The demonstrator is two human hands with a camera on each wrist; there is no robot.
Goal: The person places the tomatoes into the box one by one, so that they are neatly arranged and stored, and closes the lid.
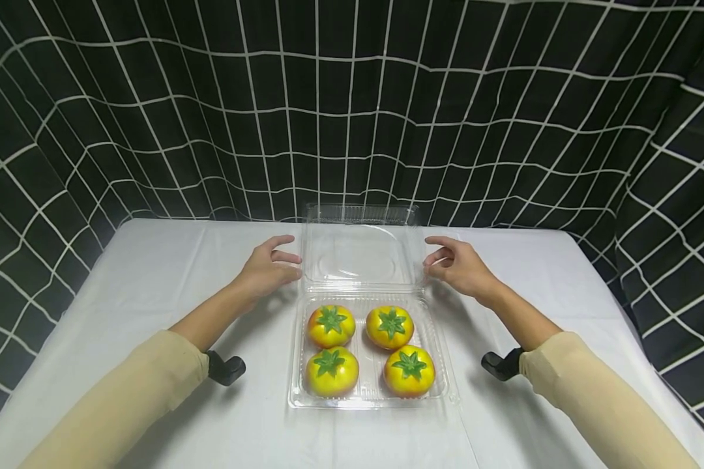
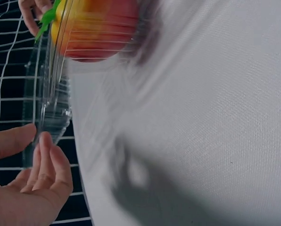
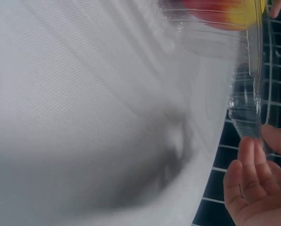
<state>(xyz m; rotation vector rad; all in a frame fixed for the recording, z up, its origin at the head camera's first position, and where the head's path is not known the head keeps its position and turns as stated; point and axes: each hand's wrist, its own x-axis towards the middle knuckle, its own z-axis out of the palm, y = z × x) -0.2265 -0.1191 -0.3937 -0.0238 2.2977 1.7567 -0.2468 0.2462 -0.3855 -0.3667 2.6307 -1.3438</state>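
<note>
A clear plastic clamshell container has its lid (image 1: 360, 254) raised at the back of its base (image 1: 371, 405). Several round yellow-and-red fruits, like persimmons or tomatoes, sit in the base with green leafy tops up; one is the front-left fruit (image 1: 332, 372). My left hand (image 1: 268, 266) is at the lid's left edge, the rim between thumb and fingertips. At the right edge, my right hand (image 1: 459, 266) pinches the rim the same way. Both wrist views show the left hand (image 2: 34, 181) and right hand (image 3: 260, 183) with fingertips close to the thin rim.
A white cloth (image 1: 234, 417) covers the table under the container. Dark curtains (image 1: 352, 98) with a white grid hang behind the table and at both sides. Black wrist mounts (image 1: 227, 370) stick out from beige sleeves (image 1: 123, 397).
</note>
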